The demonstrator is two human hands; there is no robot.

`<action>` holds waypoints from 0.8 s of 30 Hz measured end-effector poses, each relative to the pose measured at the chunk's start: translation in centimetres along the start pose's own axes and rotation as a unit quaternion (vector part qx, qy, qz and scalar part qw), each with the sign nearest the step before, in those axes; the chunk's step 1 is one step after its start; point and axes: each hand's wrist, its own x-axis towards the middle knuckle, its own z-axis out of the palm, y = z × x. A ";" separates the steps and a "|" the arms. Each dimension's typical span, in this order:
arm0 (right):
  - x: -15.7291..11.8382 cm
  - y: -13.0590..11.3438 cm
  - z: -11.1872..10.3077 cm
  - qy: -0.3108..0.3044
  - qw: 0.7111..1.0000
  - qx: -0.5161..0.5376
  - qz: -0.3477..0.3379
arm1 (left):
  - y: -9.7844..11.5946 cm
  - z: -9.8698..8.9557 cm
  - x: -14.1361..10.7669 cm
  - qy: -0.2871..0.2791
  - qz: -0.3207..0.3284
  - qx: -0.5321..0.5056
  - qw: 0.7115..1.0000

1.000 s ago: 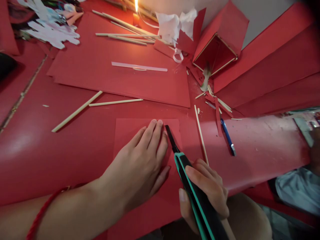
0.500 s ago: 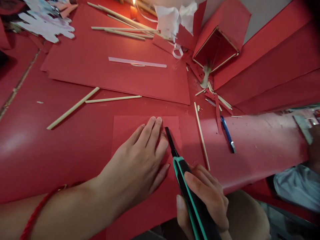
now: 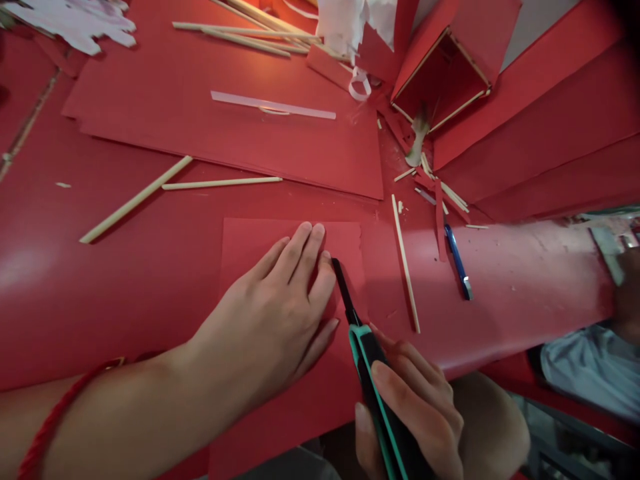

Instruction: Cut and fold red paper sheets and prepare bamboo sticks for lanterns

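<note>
My left hand lies flat with outstretched fingers on a sheet of red paper and holds nothing. Around that wrist is a red braided bracelet. My right hand is wrapped round the black and teal handle of a utility knife. Its narrow black blade lies over the sheet, pointing away from me, with the tip close beside my left index finger. Part of the sheet is hidden under my left hand and forearm.
Larger red sheets lie behind, carrying a pale strip and several thin sticks. A blue pen-like tool and a loose stick lie at right. A red paper box stands behind them. Another person's sleeve shows at far right.
The knife has drawn slightly back toward me, its tip staying beside my left fingers. My left hand stays flat on the sheet. The view has tilted down a little.
</note>
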 end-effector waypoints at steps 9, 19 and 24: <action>-0.8 -0.9 -0.7 0.011 0.999 -0.018 0.030 | -0.2 0.1 -0.3 -0.008 -0.009 -0.029 1.000; -1.5 -0.9 -1.0 0.016 1.000 0.013 0.019 | -0.1 0.2 -0.3 -0.005 -0.003 -0.015 1.000; -1.4 -0.9 -1.0 0.033 0.999 -0.005 0.016 | -0.1 0.2 -0.3 -0.006 -0.004 -0.011 1.000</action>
